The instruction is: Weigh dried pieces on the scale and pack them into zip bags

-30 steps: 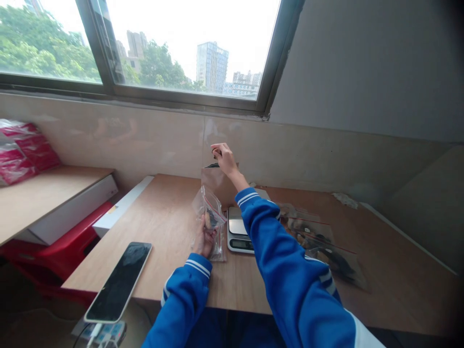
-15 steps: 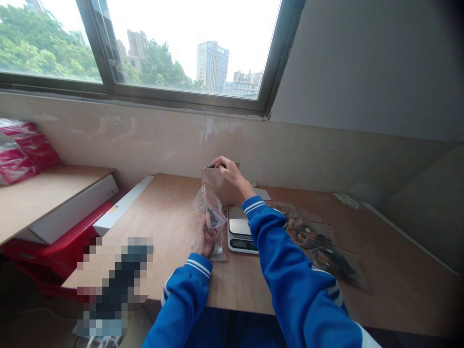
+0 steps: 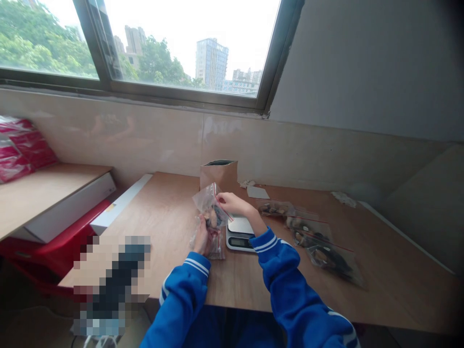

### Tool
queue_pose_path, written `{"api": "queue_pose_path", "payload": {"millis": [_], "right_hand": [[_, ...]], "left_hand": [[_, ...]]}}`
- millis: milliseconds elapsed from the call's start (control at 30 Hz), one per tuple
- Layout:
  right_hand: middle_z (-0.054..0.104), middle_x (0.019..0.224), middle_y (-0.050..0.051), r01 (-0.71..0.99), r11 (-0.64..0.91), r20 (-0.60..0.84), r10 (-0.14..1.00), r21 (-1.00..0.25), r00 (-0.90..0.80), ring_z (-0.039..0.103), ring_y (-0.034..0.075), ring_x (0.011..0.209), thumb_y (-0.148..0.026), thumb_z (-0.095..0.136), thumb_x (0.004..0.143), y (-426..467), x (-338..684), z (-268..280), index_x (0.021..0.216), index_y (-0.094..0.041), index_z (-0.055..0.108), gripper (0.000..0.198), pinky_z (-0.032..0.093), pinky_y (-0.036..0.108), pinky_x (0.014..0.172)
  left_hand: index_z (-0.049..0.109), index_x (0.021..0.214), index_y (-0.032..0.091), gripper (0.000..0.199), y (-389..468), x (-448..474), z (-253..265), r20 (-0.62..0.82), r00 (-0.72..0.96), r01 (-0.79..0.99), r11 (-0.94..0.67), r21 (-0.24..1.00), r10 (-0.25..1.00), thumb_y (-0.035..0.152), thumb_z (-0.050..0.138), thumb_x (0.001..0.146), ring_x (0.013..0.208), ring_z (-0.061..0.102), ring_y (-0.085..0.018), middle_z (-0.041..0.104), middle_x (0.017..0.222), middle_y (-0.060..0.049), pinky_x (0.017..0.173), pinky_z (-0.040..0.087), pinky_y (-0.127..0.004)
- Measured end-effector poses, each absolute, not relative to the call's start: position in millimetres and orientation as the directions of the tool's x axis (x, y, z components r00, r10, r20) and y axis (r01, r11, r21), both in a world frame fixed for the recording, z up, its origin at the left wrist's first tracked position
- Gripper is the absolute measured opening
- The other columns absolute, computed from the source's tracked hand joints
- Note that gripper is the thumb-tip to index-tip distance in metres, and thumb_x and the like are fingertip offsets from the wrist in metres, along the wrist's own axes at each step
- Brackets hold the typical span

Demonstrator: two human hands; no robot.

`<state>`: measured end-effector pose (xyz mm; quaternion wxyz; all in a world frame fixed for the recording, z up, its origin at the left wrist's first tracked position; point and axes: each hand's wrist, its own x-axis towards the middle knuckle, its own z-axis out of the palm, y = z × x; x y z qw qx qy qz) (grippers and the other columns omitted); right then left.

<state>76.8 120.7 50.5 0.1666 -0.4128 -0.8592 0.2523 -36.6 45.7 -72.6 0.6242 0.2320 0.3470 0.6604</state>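
My left hand (image 3: pixel 202 238) is closed around a clear zip bag (image 3: pixel 204 198) with a red strip along its mouth. Pale brown and dark pieces (image 3: pixel 213 218) show inside the bag, which is held upright above the table. At the bag's mouth, the fingers of my right hand (image 3: pixel 235 203) are pinched together; what lies between them is hidden. Behind the bag, a brown paper pouch (image 3: pixel 218 175) stands with its top gaping. More flat clear zip bags (image 3: pixel 218 252) lie under my left hand. A white kitchen scale (image 3: pixel 237 241) sits just right of them, partly below my right forearm.
Several filled zip bags (image 3: pixel 331 258) lie in a row on the right of the wooden table (image 3: pixel 170 203). A white card (image 3: pixel 258 193) and crumpled scraps lie near the wall. On the left are another table (image 3: pixel 68 181) with pink packs and a red chair (image 3: pixel 47 256).
My right hand has come out of the paper pouch and moved down toward me to the zip bag's mouth. My left hand still holds the bag in nearly the same place.
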Motion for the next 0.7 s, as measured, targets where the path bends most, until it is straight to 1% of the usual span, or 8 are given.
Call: {"api": "queue_pose_path", "payload": {"millis": [33,133,233,367,467,533,600,700], "right_hand": [[0.066,0.078,0.003,0.624,0.522,0.070,0.796,-0.582,-0.601,0.056,0.014,0.067,-0.022,0.058,0.082,119,78,46,0.080,-0.015,0.063,0.009,0.039,0.023,0.058],[0.065,0.084,0.003,0.576,0.494,0.043,0.782,-0.651,-0.621,0.057,0.015,0.070,-0.038,0.061,0.083,118,79,37,0.091,-0.015,0.060,0.024,0.041,0.024,0.060],[0.065,0.088,0.004,0.515,0.502,0.029,0.735,-0.695,-0.678,0.058,0.017,0.075,-0.043,0.064,0.081,115,77,32,0.094,-0.015,0.059,0.031,0.045,0.026,0.065],[0.065,0.090,0.005,0.409,0.513,0.052,0.668,-0.755,-0.742,0.058,0.017,0.077,-0.033,0.068,0.078,101,69,24,0.090,-0.014,0.059,0.024,0.046,0.026,0.068],[0.064,0.083,0.002,0.397,0.478,0.033,0.671,-0.783,-0.741,0.056,0.014,0.070,-0.024,0.066,0.078,87,63,18,0.087,-0.015,0.058,0.014,0.045,0.024,0.062],[0.062,0.080,0.000,0.415,0.466,0.035,0.696,-0.782,-0.717,0.055,0.013,0.068,-0.022,0.067,0.076,79,60,15,0.087,-0.015,0.058,0.015,0.044,0.023,0.061],[0.061,0.082,0.000,0.418,0.474,0.056,0.711,-0.775,-0.701,0.055,0.013,0.070,-0.021,0.070,0.073,74,60,14,0.090,-0.015,0.057,0.022,0.045,0.023,0.063],[0.062,0.087,0.002,0.430,0.499,0.095,0.727,-0.752,-0.680,0.057,0.016,0.076,-0.022,0.074,0.068,71,63,13,0.092,-0.015,0.056,0.030,0.046,0.026,0.067]], "left_hand": [[0.064,0.101,0.013,0.060,46,-37,-73,-0.117,-0.113,-0.655,0.015,0.756,0.987,0.066,0.042,0.085,0.052,0.055,-0.010,0.069,0.079,-0.008,0.047,0.039,-0.022],[0.063,0.099,0.013,0.060,46,-37,-76,-0.084,-0.118,-0.636,-0.010,0.772,0.989,0.068,0.045,0.083,0.051,0.053,-0.010,0.067,0.076,-0.007,0.045,0.036,-0.022],[0.062,0.099,0.013,0.060,47,-36,-81,-0.066,-0.167,-0.579,-0.044,0.814,0.984,0.068,0.053,0.077,0.051,0.051,-0.011,0.065,0.071,-0.005,0.046,0.038,-0.023],[0.063,0.089,0.013,0.054,45,-38,-84,0.033,-0.322,-0.376,-0.160,0.913,0.946,0.065,0.062,0.071,0.058,0.056,-0.012,0.066,0.073,-0.004,0.051,0.044,-0.023],[0.064,0.090,0.013,0.047,41,-41,-85,0.047,-0.388,-0.255,-0.157,0.954,0.921,0.057,0.061,0.073,0.047,0.051,-0.010,0.062,0.062,-0.001,0.044,0.039,-0.022],[0.064,0.095,0.014,0.042,39,-43,-87,0.027,-0.405,-0.230,-0.130,0.965,0.914,0.050,0.060,0.075,0.038,0.044,-0.009,0.056,0.052,0.003,0.038,0.033,-0.021],[0.064,0.098,0.014,0.038,39,-45,-89,0.012,-0.427,-0.235,-0.124,0.964,0.904,0.044,0.060,0.076,0.034,0.042,-0.008,0.055,0.049,0.004,0.036,0.032,-0.020],[0.066,0.100,0.013,0.036,41,-48,-90,-0.012,-0.479,-0.287,-0.144,0.947,0.878,0.038,0.062,0.074,0.045,0.055,-0.011,0.064,0.060,0.000,0.042,0.041,-0.020]]}}
